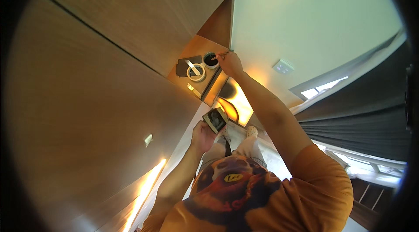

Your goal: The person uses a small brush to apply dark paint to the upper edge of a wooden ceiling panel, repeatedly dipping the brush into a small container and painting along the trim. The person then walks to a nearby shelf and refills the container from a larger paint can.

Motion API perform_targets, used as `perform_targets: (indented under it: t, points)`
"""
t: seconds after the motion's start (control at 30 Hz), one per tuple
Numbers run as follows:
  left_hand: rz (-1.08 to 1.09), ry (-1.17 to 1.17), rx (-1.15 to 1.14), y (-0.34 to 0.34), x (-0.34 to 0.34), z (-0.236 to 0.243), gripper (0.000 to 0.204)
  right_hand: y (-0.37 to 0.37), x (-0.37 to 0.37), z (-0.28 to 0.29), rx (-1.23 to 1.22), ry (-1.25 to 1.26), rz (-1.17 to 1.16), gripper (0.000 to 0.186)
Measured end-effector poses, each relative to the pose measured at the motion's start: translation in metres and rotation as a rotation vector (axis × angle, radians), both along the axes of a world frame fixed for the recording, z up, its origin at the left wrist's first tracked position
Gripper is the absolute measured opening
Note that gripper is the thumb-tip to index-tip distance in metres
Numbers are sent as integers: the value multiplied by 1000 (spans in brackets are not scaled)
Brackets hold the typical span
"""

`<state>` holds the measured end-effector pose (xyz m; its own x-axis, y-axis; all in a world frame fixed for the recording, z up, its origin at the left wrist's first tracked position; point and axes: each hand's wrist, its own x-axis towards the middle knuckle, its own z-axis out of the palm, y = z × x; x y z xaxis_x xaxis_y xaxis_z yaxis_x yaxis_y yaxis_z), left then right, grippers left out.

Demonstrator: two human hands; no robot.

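Observation:
My left hand (203, 137) is closed on the edge of a small square piece (215, 120) with a dark, glossy middle and a pale rim; whether it is a shallow box or a framed panel is unclear. My right hand (230, 63) reaches up to a wooden shelf, its fingers pinched beside a round pot (210, 60) of dark contents. Something thin seems to be between those fingers, too small to make out. Left of the pot lies a roll of pale tape (190, 77) with a flat whitish stick (193, 67) across it. Dark flat sheets (181, 69) lie behind the roll.
A small pale flat tool (193, 90) rests near the shelf's front. Large wooden panels (109, 88) fill the left. Beneath the shelf is a brightly lit compartment (239, 102). On the right are a pale wall with a switch plate (283, 66) and a dark curtain (358, 118).

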<state>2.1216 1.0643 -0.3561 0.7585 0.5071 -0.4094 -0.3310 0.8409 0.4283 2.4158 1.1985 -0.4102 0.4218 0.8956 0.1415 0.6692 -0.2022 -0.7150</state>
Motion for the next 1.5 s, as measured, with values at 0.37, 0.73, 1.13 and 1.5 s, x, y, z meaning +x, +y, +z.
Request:
perform_targets:
  t: [0.37, 0.73, 1.13, 1.5]
  points:
    - [163, -23, -86, 45, 57, -29, 47, 20, 11, -38, -70, -10, -39, 26]
    - [633, -5, -106, 120, 114, -93, 32, 12, 11, -28, 4, 52, 30, 28]
    - [898, -8, -144, 168, 140, -118, 33, 9, 13, -38, 94, 112, 38, 24]
    - [933, -61, -143, 184, 139, -129, 47, 1, 17, -44, 55, 148, 76, 25]
